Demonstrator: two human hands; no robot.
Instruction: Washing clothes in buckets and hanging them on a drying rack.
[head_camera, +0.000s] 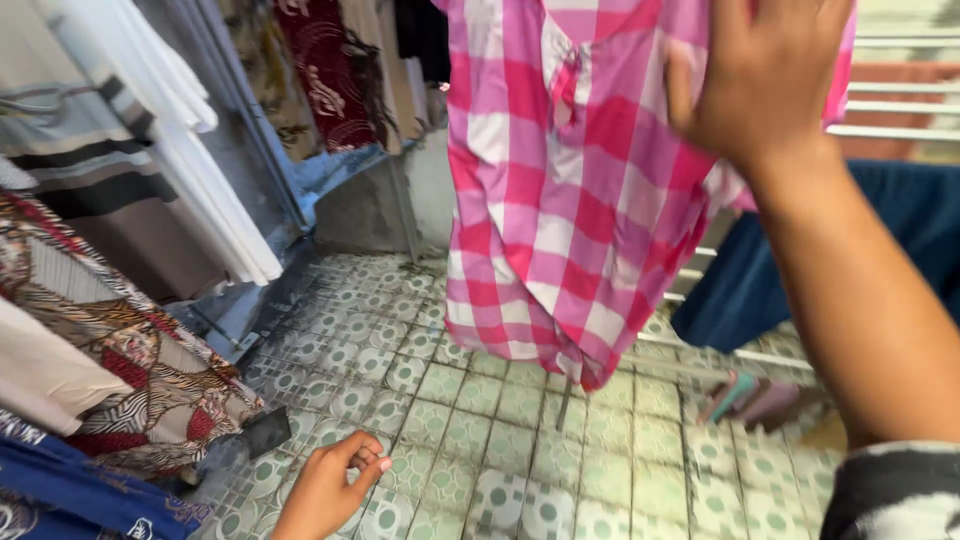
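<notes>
A pink and white checked shirt (560, 190) hangs in front of me, its hem above the tiled floor. My right hand (755, 75) is raised against the shirt's upper right part, fingers on the cloth; whether it grips the fabric I cannot tell. My left hand (330, 485) hangs low at the bottom of the view, fingers loosely curled, holding nothing, above the floor.
Hung clothes fill the left: a white garment (170, 130), a patterned brown and red cloth (130, 350), a blue cloth (70, 495). A dark red patterned cloth (325, 70) hangs at the back. A dark blue cloth (900, 230) drapes over a white rack on the right. Green patterned floor tiles (480, 420) lie below.
</notes>
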